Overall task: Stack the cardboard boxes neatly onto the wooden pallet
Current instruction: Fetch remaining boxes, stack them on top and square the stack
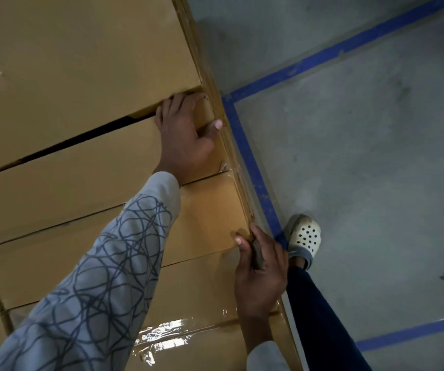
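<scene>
While the left hand (186, 137) hooks its fingers (178, 103) over the far edge of a cardboard box (81, 167) at a dark gap (87, 137), the right hand (258, 266) pinches the side edge of a nearer box (205, 210). Other boxes (68, 49) sit packed around both hands, so closing that gap seems to be what is left. The pallet is hidden.

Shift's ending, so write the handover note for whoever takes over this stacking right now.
Left hand: fingers hooked into the gap under the edge of the far box.
Right hand: grips the side edge of a nearer box, thumb on top.
Done: several boxes lie side by side in a row.
To do: probably close that gap and square the row.
Pallet not in view.
</scene>
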Demonstrator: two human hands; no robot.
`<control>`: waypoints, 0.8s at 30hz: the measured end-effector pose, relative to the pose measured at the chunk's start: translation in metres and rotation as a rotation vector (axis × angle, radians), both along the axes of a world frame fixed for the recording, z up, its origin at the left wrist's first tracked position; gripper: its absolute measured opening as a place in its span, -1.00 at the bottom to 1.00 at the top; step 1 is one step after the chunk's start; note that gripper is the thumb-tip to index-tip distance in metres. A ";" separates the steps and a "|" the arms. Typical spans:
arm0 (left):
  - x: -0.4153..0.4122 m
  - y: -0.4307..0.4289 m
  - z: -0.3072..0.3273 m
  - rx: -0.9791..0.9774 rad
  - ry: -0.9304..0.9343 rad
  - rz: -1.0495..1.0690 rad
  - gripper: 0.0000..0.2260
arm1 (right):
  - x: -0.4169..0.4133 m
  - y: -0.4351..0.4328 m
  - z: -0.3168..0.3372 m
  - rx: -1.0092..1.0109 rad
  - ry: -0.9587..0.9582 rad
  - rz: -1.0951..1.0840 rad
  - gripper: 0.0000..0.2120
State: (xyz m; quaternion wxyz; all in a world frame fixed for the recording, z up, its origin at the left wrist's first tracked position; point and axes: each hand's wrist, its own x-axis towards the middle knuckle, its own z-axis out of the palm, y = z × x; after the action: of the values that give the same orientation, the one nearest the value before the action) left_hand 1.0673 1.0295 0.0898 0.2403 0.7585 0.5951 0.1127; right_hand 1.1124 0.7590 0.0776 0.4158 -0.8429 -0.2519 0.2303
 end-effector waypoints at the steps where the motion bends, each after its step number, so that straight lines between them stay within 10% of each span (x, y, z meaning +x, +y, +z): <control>1: 0.000 -0.001 0.000 0.002 0.009 0.000 -0.43 | 0.002 0.001 0.002 -0.024 0.032 0.013 -0.66; 8: 0.001 -0.020 0.017 0.308 0.035 0.105 -0.40 | 0.061 0.058 0.026 -0.194 0.618 -0.024 -0.55; 15: 0.028 -0.006 0.012 0.297 0.112 0.184 -0.28 | 0.101 0.208 -0.062 -0.216 0.595 0.266 -0.83; 24: 0.045 -0.013 -0.007 0.216 0.121 0.278 -0.24 | 0.085 0.307 -0.143 -0.413 0.617 0.576 -0.55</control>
State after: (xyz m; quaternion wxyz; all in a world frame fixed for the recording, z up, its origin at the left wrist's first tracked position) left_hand 1.1119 1.0170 0.0824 0.1034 0.6957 0.6922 0.1621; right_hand 1.1977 1.0659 -0.0653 0.2142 -0.6959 -0.2892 0.6215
